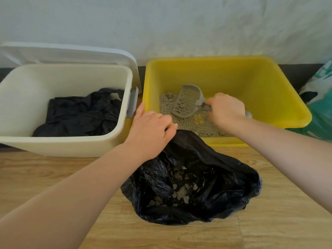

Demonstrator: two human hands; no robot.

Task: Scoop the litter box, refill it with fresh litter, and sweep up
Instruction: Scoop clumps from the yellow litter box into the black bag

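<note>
Right now the scoop [186,101] sits inside the yellow box [260,81], its slotted bowl tilted up and resting on the grey litter [186,123] that is heaped toward the box's near left corner. The scoop's long axis runs from its bowl at the left and slightly away, to its handle at the right and nearer the person. The right hand [226,110] is curled round that handle, knuckles up, so the bowl lies to the left of the grip. A yellowish clump [198,119] lies in the litter just beside the bowl's near edge, between bowl and hand; I judge it the next thing to lift.

The left hand [152,130] grips the box's near left rim, thumb along the edge, fingers folded over it, and seems also to pinch the top of the black bag [206,177] there, though the fold hides that. The bag lies open on the wooden floor [53,177] directly below the near rim, its mouth facing up, with pale clumps already in it. A loaded scoop would therefore have to come toward the person and over the near rim, which is the low lip to clear. The right half of the box is bare plastic and gives room to swing the handle.

Left of the box, nearly touching it, stands a cream bin [62,146] with dark plastic inside and its lid [71,53] against the wall. A green bag [321,108] stands at the far right.
</note>
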